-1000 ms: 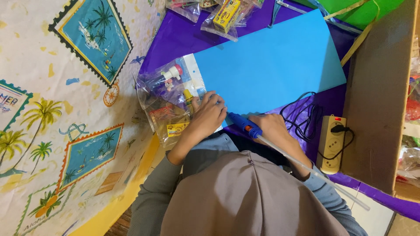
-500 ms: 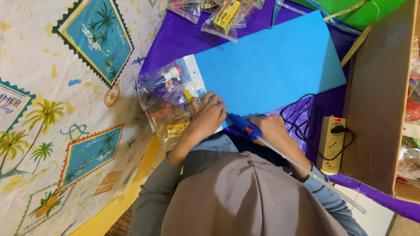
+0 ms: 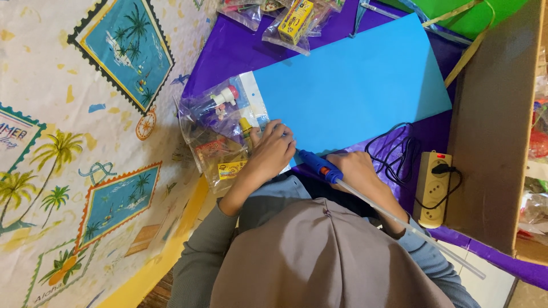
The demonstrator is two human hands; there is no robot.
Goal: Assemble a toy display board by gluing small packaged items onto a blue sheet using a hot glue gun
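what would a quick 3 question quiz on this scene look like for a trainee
1. True or false: the right hand holds a blue glue gun.
2. The left hand rests at the corner of: A the blue paper sheet; B a green box; C a wooden board.
3. Fill in: the black plug sits in the beige ____.
Key: 1 true; 2 A; 3 power strip.

Tip of the blue glue gun hidden between the two hands, fingertips of the right hand tucked out of sight, green sheet cut off by the top edge, contents of the clear bags too jumbled to tell, glue stick partly lost behind the sleeve.
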